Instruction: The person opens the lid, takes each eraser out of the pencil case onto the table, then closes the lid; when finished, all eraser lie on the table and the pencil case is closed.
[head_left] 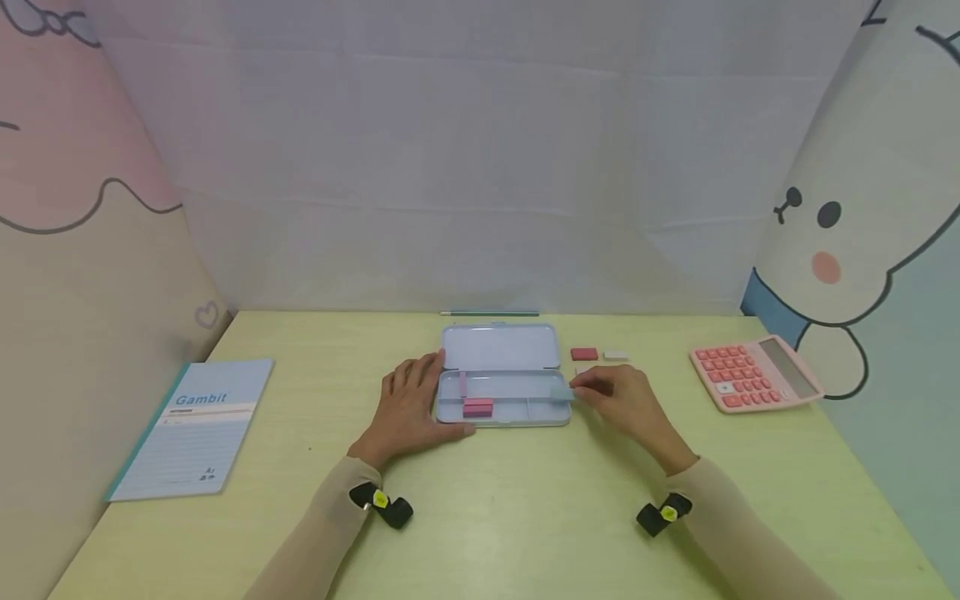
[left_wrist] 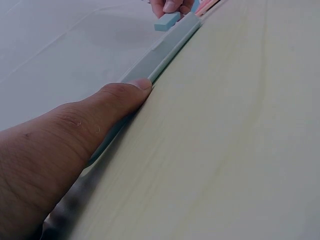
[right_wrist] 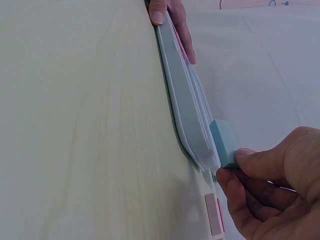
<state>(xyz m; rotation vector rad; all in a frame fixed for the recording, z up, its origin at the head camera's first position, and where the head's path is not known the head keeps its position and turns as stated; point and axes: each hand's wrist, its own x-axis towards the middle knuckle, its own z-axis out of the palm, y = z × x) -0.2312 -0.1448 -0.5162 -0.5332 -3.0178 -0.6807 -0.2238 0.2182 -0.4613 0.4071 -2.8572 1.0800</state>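
A pale blue pencil case (head_left: 498,422) lies with its lid (head_left: 500,347) folded back on the table. My left hand (head_left: 405,408) rests at its left end, the thumb laid straight along the front edge and the other fingers beside the left side. Between thumb and fingers, my right hand (head_left: 622,404) pinches a light blue eraser (right_wrist: 224,142) at the case's right end, tilted over the rim. Inside the case are a bright pink block (head_left: 477,411), probably an eraser, and a narrow lilac-pink piece (head_left: 462,384) standing across the back compartment.
Beyond the right hand lie a dark pink eraser (head_left: 584,354) and a white one (head_left: 616,356), with another partly hidden. A pencil (head_left: 489,313) lies along the back edge. A pink calculator (head_left: 756,375) is at right, a notebook (head_left: 195,429) at left.
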